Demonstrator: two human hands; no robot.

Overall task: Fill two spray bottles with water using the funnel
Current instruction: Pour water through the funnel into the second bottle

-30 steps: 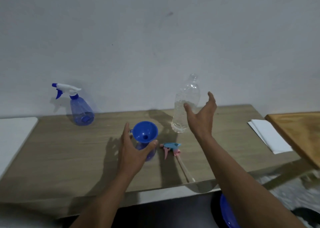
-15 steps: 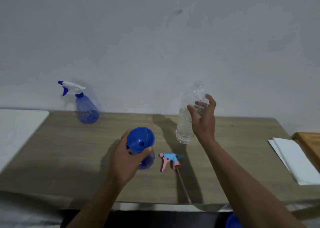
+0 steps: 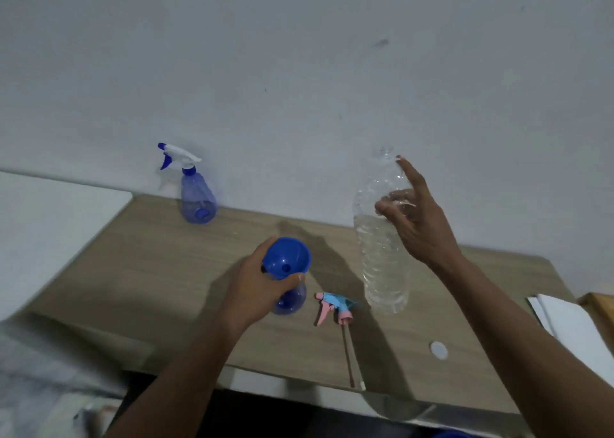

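A blue funnel sits in the neck of an open blue spray bottle near the table's middle. My left hand is wrapped around that bottle just under the funnel. A clear water bottle, partly full and uncapped, is raised above the table with my right hand gripping its upper part, index finger stretched up. A second blue spray bottle with its white-and-blue trigger head stands by the wall. A pink-and-blue trigger head with its tube lies beside the open bottle.
A white cap lies on the wooden table near its front edge. White paper rests at the right, next to a wooden board. A white surface adjoins the table on the left.
My right hand closed on the water bottle and lifted it off the table. My left hand kept hold of the bottle under the funnel. The camera view shifted.
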